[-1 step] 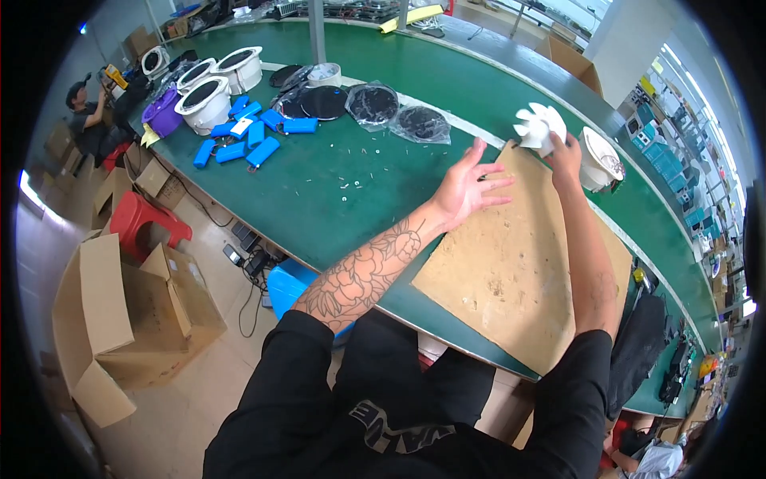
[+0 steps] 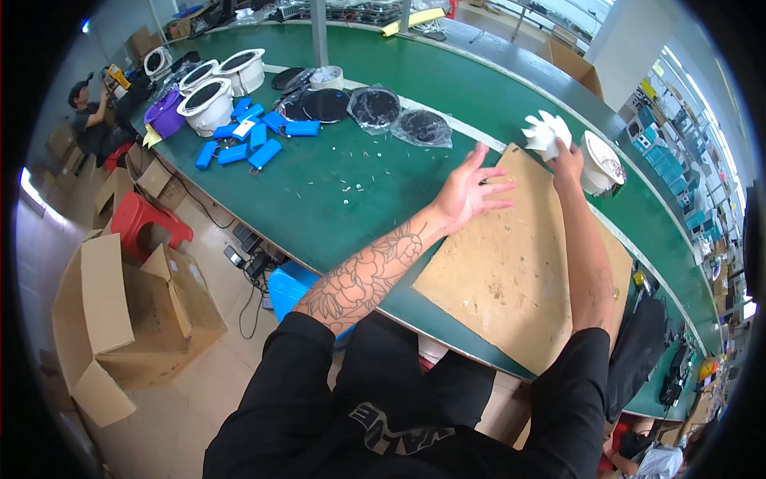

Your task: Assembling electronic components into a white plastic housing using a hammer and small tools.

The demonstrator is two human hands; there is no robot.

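Note:
A white bladed fan wheel [image 2: 547, 134] is pinched in the fingers of my right hand [image 2: 567, 164]. It is held up over the far corner of a worn brown board [image 2: 499, 271], with its blades turned away from me. My left hand [image 2: 467, 195] hovers over the board's left edge, empty, thumb up and fingers spread. Just to the right of my right hand stands a white round housing [image 2: 598, 164] with wires at its rim.
Blue battery packs [image 2: 247, 140], white tubs [image 2: 209, 105] and bagged black discs [image 2: 373, 108] lie along the green bench [image 2: 319, 215]. Small screws are scattered there. A dark bag [image 2: 638, 351] lies right; an open carton [image 2: 136, 319] and red stool [image 2: 148, 219] stand left. Another person [image 2: 89, 116] is at far left.
The fan wheel has tilted and shifted slightly in my right hand, showing its blades from a different angle. My left hand has barely moved.

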